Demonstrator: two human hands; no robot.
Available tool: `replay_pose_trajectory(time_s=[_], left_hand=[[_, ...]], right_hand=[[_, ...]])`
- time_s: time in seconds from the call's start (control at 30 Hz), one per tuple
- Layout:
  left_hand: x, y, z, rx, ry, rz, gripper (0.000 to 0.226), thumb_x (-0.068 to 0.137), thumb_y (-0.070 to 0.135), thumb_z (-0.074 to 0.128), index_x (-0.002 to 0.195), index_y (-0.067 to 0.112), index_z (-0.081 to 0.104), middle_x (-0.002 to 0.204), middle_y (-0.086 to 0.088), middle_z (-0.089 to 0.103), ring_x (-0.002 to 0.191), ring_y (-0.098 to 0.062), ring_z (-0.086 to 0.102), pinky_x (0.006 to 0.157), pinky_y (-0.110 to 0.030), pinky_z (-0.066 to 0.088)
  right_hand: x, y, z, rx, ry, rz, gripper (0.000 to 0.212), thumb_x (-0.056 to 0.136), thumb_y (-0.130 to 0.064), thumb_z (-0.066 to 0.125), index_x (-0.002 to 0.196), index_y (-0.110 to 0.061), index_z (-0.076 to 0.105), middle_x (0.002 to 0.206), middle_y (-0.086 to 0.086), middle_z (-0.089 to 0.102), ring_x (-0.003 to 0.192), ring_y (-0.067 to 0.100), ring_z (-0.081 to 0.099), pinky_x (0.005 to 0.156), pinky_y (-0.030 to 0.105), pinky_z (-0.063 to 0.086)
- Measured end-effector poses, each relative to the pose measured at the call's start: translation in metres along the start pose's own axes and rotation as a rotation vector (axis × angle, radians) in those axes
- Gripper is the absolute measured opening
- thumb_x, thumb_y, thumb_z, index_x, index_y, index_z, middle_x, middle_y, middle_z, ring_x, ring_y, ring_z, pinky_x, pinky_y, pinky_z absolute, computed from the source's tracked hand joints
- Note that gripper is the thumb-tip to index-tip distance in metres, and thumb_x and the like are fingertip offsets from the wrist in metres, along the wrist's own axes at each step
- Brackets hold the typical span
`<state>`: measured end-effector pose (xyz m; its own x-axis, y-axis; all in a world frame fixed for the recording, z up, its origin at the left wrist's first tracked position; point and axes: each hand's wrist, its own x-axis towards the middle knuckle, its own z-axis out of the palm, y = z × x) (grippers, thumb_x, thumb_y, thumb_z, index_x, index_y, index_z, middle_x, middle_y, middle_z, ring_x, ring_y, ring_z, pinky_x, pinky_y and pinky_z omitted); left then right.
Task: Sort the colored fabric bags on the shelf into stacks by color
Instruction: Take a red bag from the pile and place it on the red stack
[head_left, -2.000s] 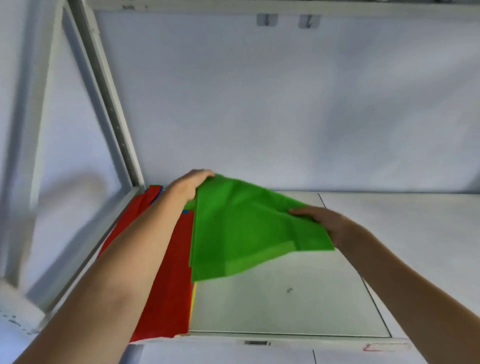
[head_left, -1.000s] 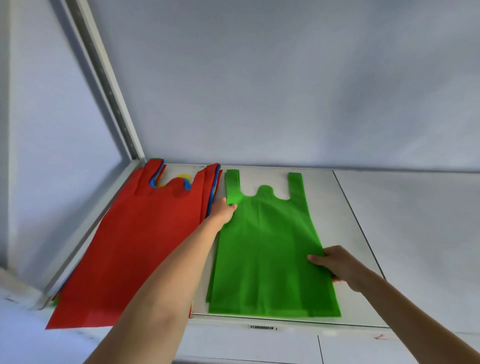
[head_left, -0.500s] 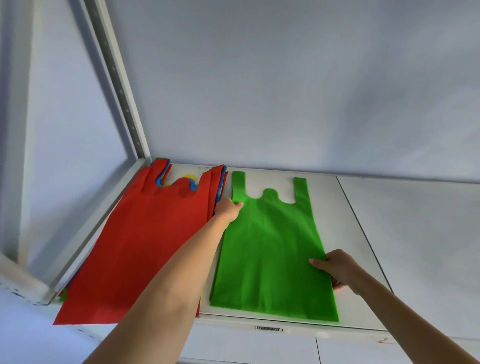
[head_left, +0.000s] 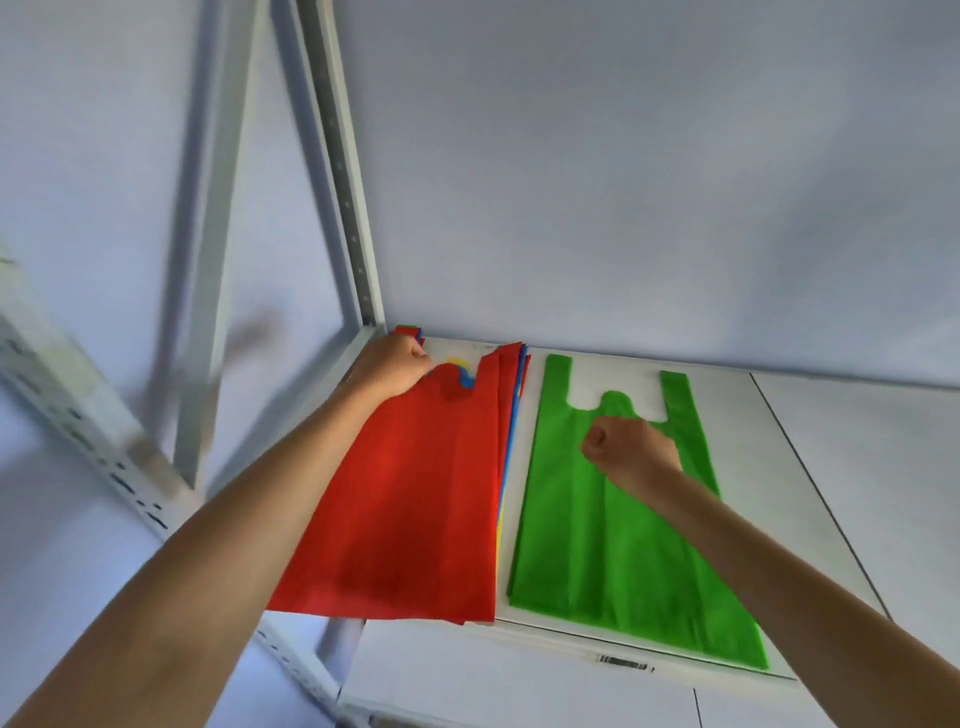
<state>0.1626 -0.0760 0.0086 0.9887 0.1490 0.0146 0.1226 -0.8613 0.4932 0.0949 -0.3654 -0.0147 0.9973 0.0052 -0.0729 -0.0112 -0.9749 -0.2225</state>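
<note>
**Bag Sorting: Hand and Bag Positions on the Shelf**

A green bag (head_left: 613, 525) lies flat and alone on the white shelf (head_left: 769, 467), handles toward the rear wall, bottom edge at the shelf's front lip. Just to its left lies a mixed pile with a red bag (head_left: 415, 509) on top. Blue and yellow bag edges (head_left: 506, 499) show along the right side of this pile and in the handle cut-out at the rear. A narrow strip of bare shelf separates the pile from the green bag; the two do not touch.

Left hand (head_left: 395, 366): positioned at the rear left corner of the pile, over the left handle of the red bag, close to the grey shelf upright (head_left: 348, 208). The fingers are curled inward with the knuckles facing the rear wall. The hand covers the handle, so whether the fingers actually pinch the fabric cannot be told.

Right hand (head_left: 631, 452): positioned over the upper middle of the green bag, just below the handle cut-out. The fingers are clenched into a fist with no fabric gathered between them. Whether the fist rests on the bag or hangs just above it cannot be told.

A barcode label (head_left: 623, 662) sits on the shelf's front edge, below the green bag.
</note>
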Motion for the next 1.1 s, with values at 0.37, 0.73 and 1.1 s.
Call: replay_pose_trajectory(time_s=[0.37,0.73,1.1], left_hand=[[-0.022,-0.131,0.018,0.158,-0.114,-0.117,0.03,0.091,0.04,0.054,0.091,0.011,0.061,0.096,-0.008,0.068,0.081,-0.022,0.063,0.077,-0.036,0.051],[-0.01,-0.132,0.031,0.194,-0.123,-0.075,0.042,0.086,0.053,0.058,0.092,0.012,0.063,0.106,-0.011,0.061,0.093,-0.025,0.062,0.08,-0.037,0.053],[-0.008,-0.133,0.03,0.189,-0.163,-0.093,0.039,0.086,0.053,0.057,0.085,0.015,0.058,0.106,-0.011,0.062,0.088,-0.024,0.063,0.072,-0.033,0.049]], right_hand=[[0.021,-0.102,0.083,0.243,-0.064,0.094,0.041,0.085,-0.046,0.06,0.11,-0.013,0.057,0.113,0.005,0.06,0.099,0.025,0.062,0.079,0.033,0.051],[0.014,-0.123,0.099,0.243,0.166,0.018,0.031,0.088,-0.004,0.049,0.115,-0.012,0.061,0.117,0.008,0.054,0.108,0.028,0.054,0.084,0.037,0.048],[0.013,-0.127,0.107,0.392,0.135,0.02,0.037,0.088,-0.014,0.056,0.124,-0.012,0.06,0.125,0.007,0.046,0.113,0.025,0.05,0.099,0.031,0.041]])
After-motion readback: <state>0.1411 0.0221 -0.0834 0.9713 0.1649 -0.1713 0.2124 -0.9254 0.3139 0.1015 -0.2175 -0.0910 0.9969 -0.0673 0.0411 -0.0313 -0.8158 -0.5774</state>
